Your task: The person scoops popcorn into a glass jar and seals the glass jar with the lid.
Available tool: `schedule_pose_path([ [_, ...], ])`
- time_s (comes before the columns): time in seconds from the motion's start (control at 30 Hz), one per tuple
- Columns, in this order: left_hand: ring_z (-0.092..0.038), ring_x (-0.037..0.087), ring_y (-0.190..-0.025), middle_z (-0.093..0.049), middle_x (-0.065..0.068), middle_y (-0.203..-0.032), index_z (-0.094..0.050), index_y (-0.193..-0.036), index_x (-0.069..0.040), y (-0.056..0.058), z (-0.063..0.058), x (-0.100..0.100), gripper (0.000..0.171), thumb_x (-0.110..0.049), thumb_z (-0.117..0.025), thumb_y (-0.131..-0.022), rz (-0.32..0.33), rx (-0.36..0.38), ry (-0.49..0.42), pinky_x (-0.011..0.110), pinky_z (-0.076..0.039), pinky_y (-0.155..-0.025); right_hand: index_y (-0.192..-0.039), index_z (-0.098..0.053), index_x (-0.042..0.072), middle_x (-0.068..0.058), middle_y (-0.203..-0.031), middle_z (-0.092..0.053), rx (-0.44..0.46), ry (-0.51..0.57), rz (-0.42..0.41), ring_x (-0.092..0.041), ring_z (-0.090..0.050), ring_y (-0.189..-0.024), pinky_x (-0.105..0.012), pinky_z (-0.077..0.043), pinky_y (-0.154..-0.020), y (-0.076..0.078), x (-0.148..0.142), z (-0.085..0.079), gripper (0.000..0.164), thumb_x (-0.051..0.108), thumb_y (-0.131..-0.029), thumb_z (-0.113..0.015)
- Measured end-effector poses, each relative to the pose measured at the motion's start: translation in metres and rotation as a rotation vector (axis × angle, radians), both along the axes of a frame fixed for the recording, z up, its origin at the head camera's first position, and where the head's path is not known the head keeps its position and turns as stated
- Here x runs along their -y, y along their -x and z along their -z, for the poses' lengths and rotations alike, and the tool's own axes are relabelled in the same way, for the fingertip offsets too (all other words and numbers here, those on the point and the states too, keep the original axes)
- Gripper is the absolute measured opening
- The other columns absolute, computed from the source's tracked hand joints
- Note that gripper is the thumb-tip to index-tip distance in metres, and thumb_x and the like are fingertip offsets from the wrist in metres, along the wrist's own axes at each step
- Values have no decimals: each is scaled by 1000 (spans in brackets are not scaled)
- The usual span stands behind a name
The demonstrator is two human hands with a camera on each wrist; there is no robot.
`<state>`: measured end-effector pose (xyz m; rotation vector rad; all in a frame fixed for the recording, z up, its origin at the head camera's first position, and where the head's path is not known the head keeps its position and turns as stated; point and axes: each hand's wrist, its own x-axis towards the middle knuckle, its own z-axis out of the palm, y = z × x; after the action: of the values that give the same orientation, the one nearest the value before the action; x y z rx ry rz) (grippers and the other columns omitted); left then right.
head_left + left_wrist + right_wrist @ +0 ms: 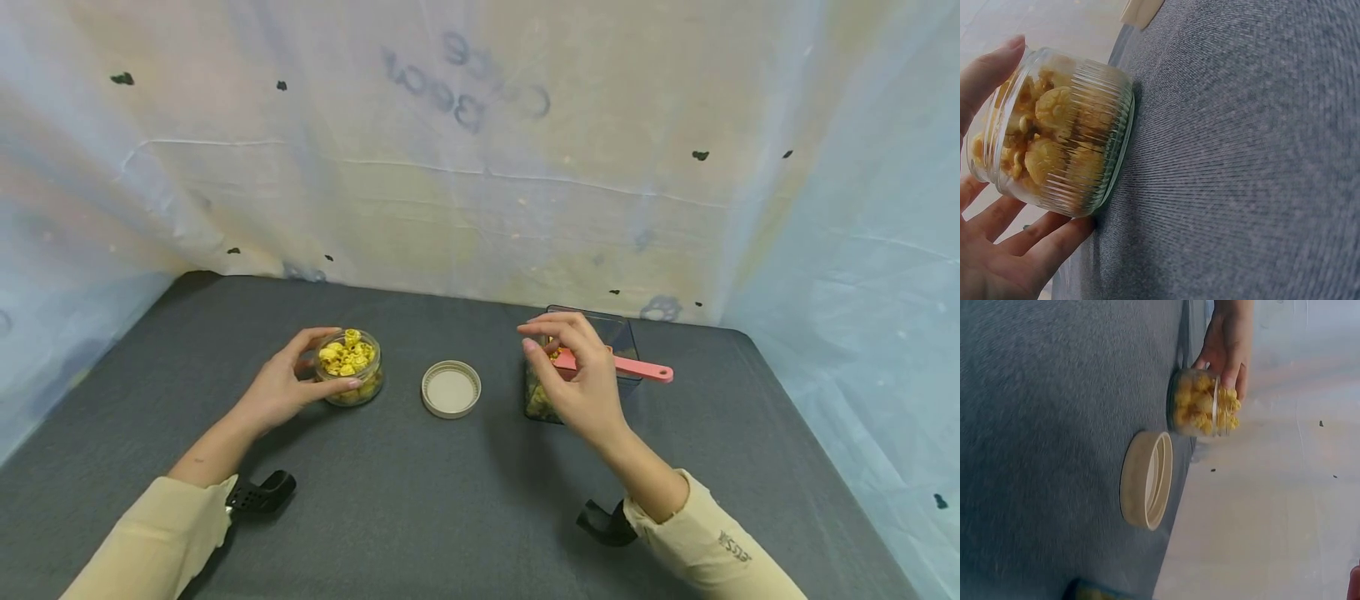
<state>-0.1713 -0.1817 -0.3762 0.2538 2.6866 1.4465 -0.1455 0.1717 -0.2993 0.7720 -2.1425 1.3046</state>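
Observation:
My left hand (288, 375) grips a ribbed glass jar (1085, 169) standing on the table, thumb on one side and fingers on the other. Yellow popcorn (347, 354) fills it up to the rim. My right hand (581, 371) is raised over a clear square container (626, 333), its fingers bent and its thumb apart from them, with nothing seen between. A pink utensil (645, 369) lies across that container, its head partly hidden by the hand. Popcorn shows through the container's wall. Between the two vessels lies a cream round lid (451, 389), hollow side up.
A dark grey cloth covers the table (420, 500). Behind and at both sides hangs a pale patterned sheet (480, 208). Black straps sit at both wrists, by the cream sleeves (165, 525).

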Motion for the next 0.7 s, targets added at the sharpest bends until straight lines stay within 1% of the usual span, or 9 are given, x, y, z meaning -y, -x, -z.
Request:
schedule_pose_path([
  [0.03, -28, 44, -139, -29, 19, -152, -30, -149, -16, 0, 0, 0, 87, -43, -77, -80, 0, -2, 0, 63, -30, -106, -104, -71, 3, -10, -110, -62, 3, -1, -3, -14, -54, -82, -24, -49, -70, 0, 2, 1, 18, -3, -87, -65],
  [0.13, -28, 44, -138, -30, 19, -152, -31, -148, -15, -1, 0, -1, 86, -42, -76, -80, 3, -8, -6, 62, -31, -106, -103, -71, 5, -9, -109, -62, 14, -8, -8, -14, -56, -85, -26, -50, -70, 2, 9, 4, 17, 0, -88, -65],
  [0.27, -29, 46, -137, -30, 20, -152, -31, -148, -16, -1, 1, -1, 85, -42, -76, -81, 3, -6, -9, 62, -33, -104, -103, -71, 6, -9, -109, -63, 43, -18, -16, -16, -58, -95, -28, -51, -75, 4, 16, 10, 16, 2, -88, -66],
  [0.33, -29, 46, -137, -30, 20, -152, -31, -148, -15, -1, 1, -2, 86, -42, -76, -81, -2, -2, -5, 62, -33, -104, -103, -71, 5, -8, -108, -63, 69, -23, -26, -17, -58, -97, -29, -52, -75, 5, 20, 13, 16, 2, -88, -66],
  [0.43, -28, 43, -139, -30, 19, -152, -31, -148, -15, -1, 1, -2, 86, -43, -76, -80, -10, -1, -3, 62, -30, -107, -104, -71, 6, -8, -108, -64, 111, -51, -25, -17, -58, -95, -31, -53, -75, 7, 24, 17, 16, 5, -88, -68],
  [0.53, -28, 43, -139, -30, 19, -152, -31, -148, -15, -2, 1, -3, 86, -43, -76, -80, -13, -3, -4, 62, -30, -107, -105, -71, 6, -6, -108, -65, 158, -81, -17, -17, -58, -92, -32, -53, -75, 8, 26, 22, 18, 9, -87, -70],
  [0.7, -28, 41, -140, -30, 19, -152, -32, -148, -15, -2, 2, -3, 86, -43, -76, -80, -9, -8, -8, 61, -29, -108, -107, -70, 6, -7, -109, -64, 212, -116, -16, -23, -60, -92, -35, -54, -76, 11, 29, 30, 19, 11, -89, -69],
])
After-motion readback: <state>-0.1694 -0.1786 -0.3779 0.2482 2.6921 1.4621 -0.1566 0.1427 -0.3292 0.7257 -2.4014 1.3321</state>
